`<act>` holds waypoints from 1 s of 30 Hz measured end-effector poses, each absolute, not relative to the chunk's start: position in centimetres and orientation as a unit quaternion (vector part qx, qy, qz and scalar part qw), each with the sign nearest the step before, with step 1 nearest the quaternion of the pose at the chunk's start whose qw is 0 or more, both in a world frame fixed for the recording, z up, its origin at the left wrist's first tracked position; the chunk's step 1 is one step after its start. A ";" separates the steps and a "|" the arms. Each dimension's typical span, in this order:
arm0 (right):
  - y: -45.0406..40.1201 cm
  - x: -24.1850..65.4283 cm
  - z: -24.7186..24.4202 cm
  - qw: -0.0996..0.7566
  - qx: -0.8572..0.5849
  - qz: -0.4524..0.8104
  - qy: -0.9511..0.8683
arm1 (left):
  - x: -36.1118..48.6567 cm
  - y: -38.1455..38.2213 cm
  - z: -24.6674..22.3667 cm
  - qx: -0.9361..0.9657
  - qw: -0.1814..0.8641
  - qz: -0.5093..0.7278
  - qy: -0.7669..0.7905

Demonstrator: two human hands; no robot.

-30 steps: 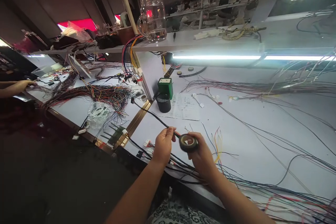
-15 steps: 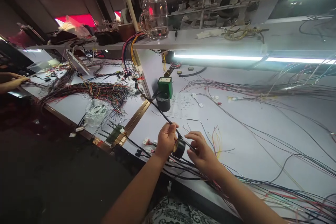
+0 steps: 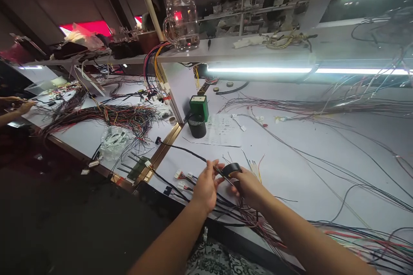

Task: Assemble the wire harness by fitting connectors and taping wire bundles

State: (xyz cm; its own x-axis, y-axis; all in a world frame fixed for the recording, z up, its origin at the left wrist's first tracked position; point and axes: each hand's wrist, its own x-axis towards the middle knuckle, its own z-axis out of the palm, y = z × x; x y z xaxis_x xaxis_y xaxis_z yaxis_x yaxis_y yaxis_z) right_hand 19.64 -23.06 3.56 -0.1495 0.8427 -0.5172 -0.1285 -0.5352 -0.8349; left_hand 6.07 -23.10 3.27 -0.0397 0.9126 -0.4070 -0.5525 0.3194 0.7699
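Observation:
A thin black-wrapped wire harness (image 3: 187, 149) runs from a small black connector (image 3: 158, 140) on the left into my hands. My left hand (image 3: 204, 184) closes on the harness between thumb and fingers. Just to its right, my right hand (image 3: 248, 184) grips a roll of black tape (image 3: 231, 168) above the harness. Some of its fingertips are hidden behind the roll and wires. Beyond my right hand the harness fans out into loose dark and reddish wires. Below my hands, more black cables with white plugs (image 3: 178, 174) lie along the table's front edge.
A green box (image 3: 199, 105) and a black mesh cup (image 3: 196, 128) stand on a printed sheet (image 3: 224, 129). Long loose wires cross the right side. A large wire bundle (image 3: 125, 116) covers the left bench. A glass jug (image 3: 181, 13) stands on the shelf. Another person's hand (image 3: 24, 106) is far left.
My right hand has taken hold of the tape roll, which hung beside my left hand, and brought it above the harness. The harness's far end has swung down and left.

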 end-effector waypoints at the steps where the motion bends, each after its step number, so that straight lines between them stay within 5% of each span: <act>1: -23.0 19.5 3.5 0.345 -0.546 0.691 -0.325 | 6.5 -23.5 3.2 0.191 0.675 0.538 0.468; 9: -21.9 19.5 4.0 0.247 -0.543 0.698 -0.396 | 5.7 -23.4 4.7 0.501 0.559 0.483 0.451; 14: -23.2 20.3 4.9 0.297 -0.547 0.624 -0.472 | 4.6 -22.2 5.6 0.562 0.506 0.441 0.483; 22: -24.9 19.6 4.2 0.314 -0.478 0.207 -0.794 | 4.6 -21.4 4.7 0.382 0.655 0.406 0.511; 25: -24.9 19.9 3.9 0.348 -0.497 0.248 -0.755 | 4.5 -21.3 4.0 0.359 0.642 0.453 0.503; 30: -23.1 22.0 4.2 0.306 -0.537 0.569 -0.542 | 4.9 -21.6 3.5 0.354 0.634 0.500 0.472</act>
State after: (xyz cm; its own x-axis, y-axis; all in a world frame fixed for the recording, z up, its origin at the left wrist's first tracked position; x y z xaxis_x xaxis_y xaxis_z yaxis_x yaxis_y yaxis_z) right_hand 22.02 -23.06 4.19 -0.2351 0.9309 -0.2795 0.2347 -0.2246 -0.9457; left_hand 4.86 -21.64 3.47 0.0545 0.9681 -0.2447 -0.2999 0.2496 0.9207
